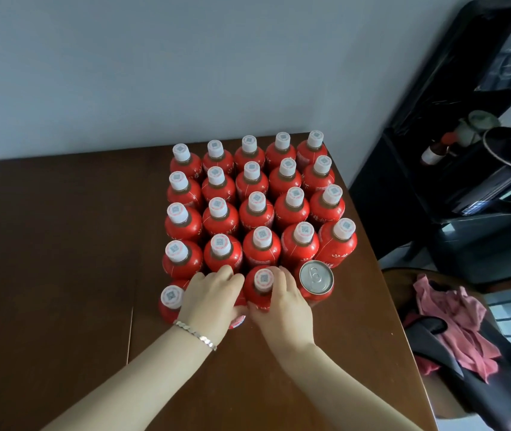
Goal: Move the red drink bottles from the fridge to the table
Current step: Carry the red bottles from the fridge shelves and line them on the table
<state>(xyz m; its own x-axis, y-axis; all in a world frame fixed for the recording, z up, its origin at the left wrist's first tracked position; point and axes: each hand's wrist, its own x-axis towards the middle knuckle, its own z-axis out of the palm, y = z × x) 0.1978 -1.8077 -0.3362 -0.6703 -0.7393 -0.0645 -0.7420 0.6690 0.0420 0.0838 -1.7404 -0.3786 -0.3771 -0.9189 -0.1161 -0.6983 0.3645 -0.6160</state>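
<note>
Several red drink bottles with white caps stand in tight rows on the dark brown table. In the front row, my left hand covers and grips one bottle, of which only a bit of red shows below the palm. My right hand grips the side of the neighbouring bottle, whose white cap shows between my two hands. Another bottle stands at the front left, just beside my left hand. A red can with a silver top stands at the front right, next to my right hand.
The table's right edge runs close to the bottles. A black shelf unit holding a small bottle and dark items stands at the right. Pink and dark cloths lie on a chair at the lower right. A grey wall is behind.
</note>
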